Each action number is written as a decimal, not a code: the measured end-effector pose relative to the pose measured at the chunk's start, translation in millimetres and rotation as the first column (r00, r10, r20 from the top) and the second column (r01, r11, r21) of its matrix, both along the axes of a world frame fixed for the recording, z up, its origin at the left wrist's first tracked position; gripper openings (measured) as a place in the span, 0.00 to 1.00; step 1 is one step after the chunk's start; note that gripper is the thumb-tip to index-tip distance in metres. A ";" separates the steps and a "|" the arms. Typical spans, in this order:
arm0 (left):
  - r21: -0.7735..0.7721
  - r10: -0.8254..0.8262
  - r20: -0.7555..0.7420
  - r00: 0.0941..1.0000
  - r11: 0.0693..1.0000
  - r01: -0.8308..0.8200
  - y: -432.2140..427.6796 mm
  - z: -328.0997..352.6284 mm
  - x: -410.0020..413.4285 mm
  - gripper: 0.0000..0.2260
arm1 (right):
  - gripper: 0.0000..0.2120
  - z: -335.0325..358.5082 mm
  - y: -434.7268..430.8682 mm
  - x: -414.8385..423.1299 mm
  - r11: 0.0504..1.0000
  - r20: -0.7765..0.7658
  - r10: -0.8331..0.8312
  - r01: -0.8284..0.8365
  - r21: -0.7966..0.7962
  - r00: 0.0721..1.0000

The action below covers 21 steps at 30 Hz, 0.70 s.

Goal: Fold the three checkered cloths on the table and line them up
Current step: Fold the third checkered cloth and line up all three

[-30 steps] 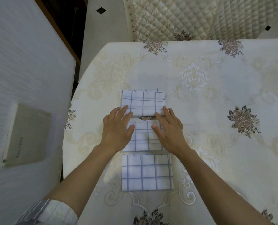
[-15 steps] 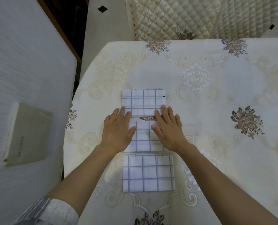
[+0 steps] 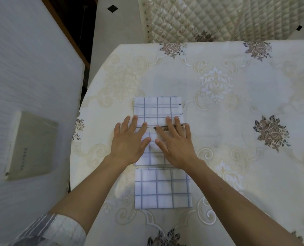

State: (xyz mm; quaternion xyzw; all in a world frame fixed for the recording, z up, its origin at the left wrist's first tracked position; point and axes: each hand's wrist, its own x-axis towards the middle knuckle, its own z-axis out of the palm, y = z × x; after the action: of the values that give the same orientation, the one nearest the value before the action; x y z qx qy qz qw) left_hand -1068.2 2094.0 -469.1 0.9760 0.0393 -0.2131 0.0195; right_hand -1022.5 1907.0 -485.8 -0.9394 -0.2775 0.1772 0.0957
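Three folded white cloths with blue checks lie in a column on the table. The far cloth point(image 3: 157, 109) sits flat, and the near cloth point(image 3: 162, 188) lies closest to me. Between them is the middle cloth point(image 3: 152, 153), mostly covered by my hands. My left hand point(image 3: 129, 142) lies flat on its left side with straight fingers whose tips reach the far cloth's near edge. My right hand point(image 3: 175, 145) presses flat on its right side, fingertips also touching the far cloth.
The table point(image 3: 236, 121) wears a cream floral tablecloth. A quilted cream chair back point(image 3: 227, 18) stands behind it. A white wall panel with a small beige plate point(image 3: 32, 144) rises on the left, close to the table's left edge.
Both hands have slid slightly forward over the middle cloth, so the fingertips now overlap the far cloth's near edge. The cloths have stayed in their column.
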 end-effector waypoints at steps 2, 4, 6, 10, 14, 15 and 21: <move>-0.004 0.005 0.004 1.000 1.000 -0.005 -0.8 0.2 0.3 0.28 | 0.34 3.8 -1.3 1.2 0.999 -0.012 -0.043 0.043 0.014 0.999; -0.013 0.015 0.001 1.000 1.000 -0.015 -2.2 0.9 1.0 0.28 | 0.33 6.1 -0.5 2.7 0.998 -0.024 -0.055 0.056 0.024 0.998; -0.011 0.020 0.002 1.000 1.000 -0.020 -2.8 1.6 1.8 0.28 | 0.35 5.9 4.7 3.3 0.999 -0.012 -0.033 0.033 0.030 0.999; 0.011 -0.009 -0.006 1.000 1.000 0.009 -2.1 1.4 1.1 0.28 | 0.37 4.6 20.0 1.6 1.000 -0.017 0.011 -0.012 -0.012 1.000; -0.003 0.005 -0.008 1.000 1.000 -0.005 -0.6 3.5 1.6 0.27 | 0.33 0.9 13.8 -0.5 1.000 0.043 -0.027 0.027 -0.011 0.999; -0.011 0.011 -0.007 1.000 1.000 -0.011 -0.4 4.1 1.9 0.27 | 0.32 -0.7 8.6 -0.3 0.999 0.053 -0.048 0.049 -0.010 0.997; -0.040 0.022 0.018 1.000 0.999 -0.021 0.9 4.7 2.6 0.24 | 0.28 -2.7 -21.7 3.4 0.989 0.056 -0.143 0.145 -0.023 0.988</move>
State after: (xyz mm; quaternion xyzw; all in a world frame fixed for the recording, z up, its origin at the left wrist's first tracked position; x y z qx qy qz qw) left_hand -1065.6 2094.9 -464.5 0.9769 0.0453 -0.2046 0.0418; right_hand -1019.0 1885.2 -488.5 -0.9627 -0.2090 0.1479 0.0877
